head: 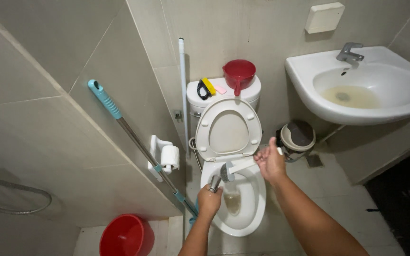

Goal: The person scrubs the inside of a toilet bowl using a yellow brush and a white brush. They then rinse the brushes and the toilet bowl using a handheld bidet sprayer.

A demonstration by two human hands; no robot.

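Note:
A white toilet (250, 223) stands with its lid and seat (228, 130) raised, and murky water lies in the bowl. My left hand (209, 201) is shut on a chrome spray nozzle (214, 182) at the bowl's left rim. My right hand (270, 163) grips the white handle of a toilet brush (237, 168) over the back of the bowl. The brush's grey head (225, 172) sits just above the nozzle's tip, the two nearly touching.
A teal-handled mop (134, 137) leans on the left wall beside a toilet-paper roll (170, 157). A red bucket (125, 235) stands at the lower left. A red dipper (238, 72) rests on the tank. A small bin (297, 138) and a sink (361, 87) are on the right.

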